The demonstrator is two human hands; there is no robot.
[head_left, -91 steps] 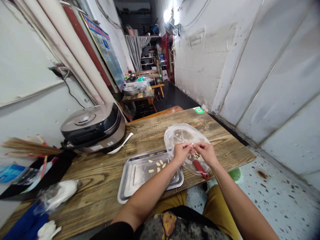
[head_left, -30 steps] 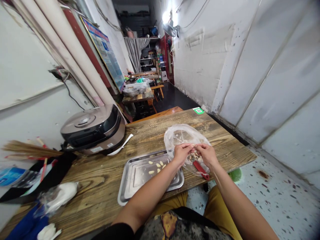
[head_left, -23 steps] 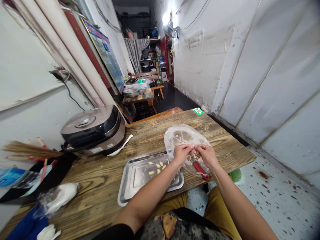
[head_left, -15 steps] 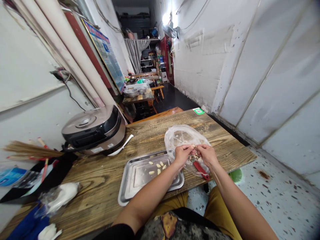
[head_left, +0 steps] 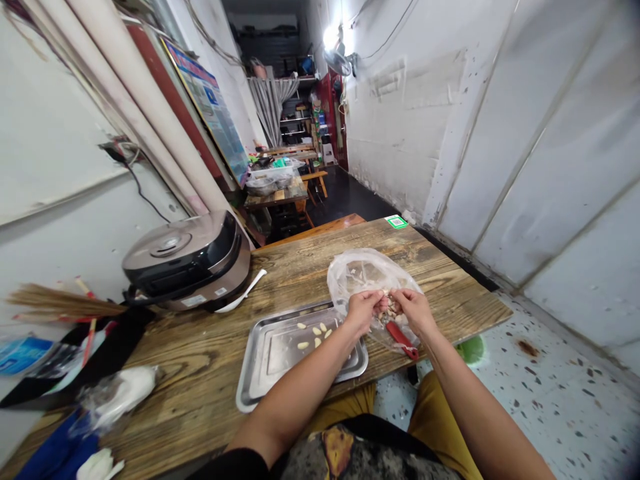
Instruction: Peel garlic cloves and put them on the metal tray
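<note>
Above a clear plastic bag (head_left: pixel 350 272), my left hand (head_left: pixel 365 309) and my right hand (head_left: pixel 412 311) meet with fingertips pinched together. Between them is a small pale piece, apparently a garlic clove (head_left: pixel 385 292), mostly hidden by the fingers. Inside the bag, under my hands, lie unpeeled garlic cloves and bits of skin (head_left: pixel 395 310). A red-handled tool (head_left: pixel 400 337) rests on the bag's near side; its working end is hidden. Left of my hands a steel tray (head_left: pixel 255 353) holds several peeled cloves (head_left: pixel 317 331), partly covered by my left forearm.
A rice cooker (head_left: pixel 187 260) stands at the table's left, with a white plastic spoon (head_left: pixel 245 293) beside it. Farther left are a dark holder with chopsticks (head_left: pixel 70 303) and a knotted plastic bag (head_left: pixel 125 397). A green QR sticker (head_left: pixel 397 222) marks the table's far corner.
The two hands stay over the bag with only slight finger movement at the small piece. The view has shifted very slightly; the tray and its cloves look the same.
</note>
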